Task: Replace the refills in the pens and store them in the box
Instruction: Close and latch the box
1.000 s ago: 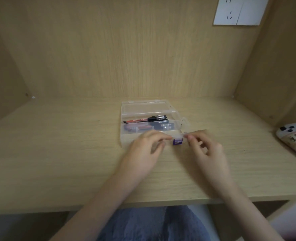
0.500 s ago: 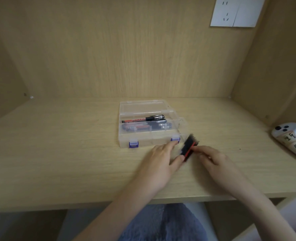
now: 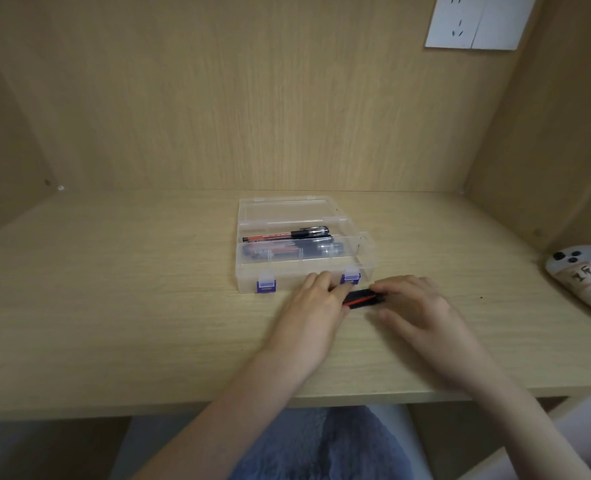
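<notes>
Handwritten on the white controller (image 3: pixel 580 278) at the right edge: "IF" and "DS". Just in front of the clear box (image 3: pixel 287 284) with purple latches, a black-and-red pack (image 3: pixel 361 299), perhaps refills but too blurred to say, pinched at its left end by the left hand (image 3: pixel 313 317) and at its right end by the right hand (image 3: pixel 422 313). Inside the box, pens (image 3: pixel 287 234) lying side by side; high behind, a white wall socket (image 3: pixel 477 22).

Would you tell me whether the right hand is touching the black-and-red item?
Touching. The head view shows the right hand gripping the black-and-red item at its end.
</notes>
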The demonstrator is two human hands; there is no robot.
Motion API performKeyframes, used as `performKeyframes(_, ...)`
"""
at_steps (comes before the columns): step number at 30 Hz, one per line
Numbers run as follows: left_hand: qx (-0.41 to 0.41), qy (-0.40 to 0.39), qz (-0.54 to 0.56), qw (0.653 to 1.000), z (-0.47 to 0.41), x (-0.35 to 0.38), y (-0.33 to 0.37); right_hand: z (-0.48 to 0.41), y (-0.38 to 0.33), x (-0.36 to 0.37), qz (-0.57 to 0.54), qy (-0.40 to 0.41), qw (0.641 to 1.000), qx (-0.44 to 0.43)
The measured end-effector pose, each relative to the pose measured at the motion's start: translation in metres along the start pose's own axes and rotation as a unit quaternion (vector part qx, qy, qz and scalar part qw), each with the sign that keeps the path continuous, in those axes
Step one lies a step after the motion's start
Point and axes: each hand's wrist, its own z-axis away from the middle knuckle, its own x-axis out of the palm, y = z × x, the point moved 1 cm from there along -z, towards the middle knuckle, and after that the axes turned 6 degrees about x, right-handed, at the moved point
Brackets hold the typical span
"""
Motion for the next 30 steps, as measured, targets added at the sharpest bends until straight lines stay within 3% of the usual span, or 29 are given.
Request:
performKeyframes(4, 0.051, -0.003, 0.004, 0.999, 0.009, -0.007, -0.012, -0.007, 0.000, 0.014, 0.044, -0.041, 0.998, -0.027)
performKeyframes(11, 0.052, 0.023, 0.028, 0.998, 0.028, -0.019, -0.024, -0.017, -0.016, 0.036, 0.082, -0.016, 0.993, -0.082)
performKeyframes(22, 0.055, 0.018, -0.109, 0.992, 0.020, -0.003, -0.030, -0.028, -0.028, 0.048, 0.273, -0.021, 0.947, -0.167)
performKeyframes(30, 0.073, 0.052, -0.108, 0.990, 0.020, -0.002, -0.030, -0.023, -0.030, 0.054, 0.283, 0.009, 0.939, -0.194)
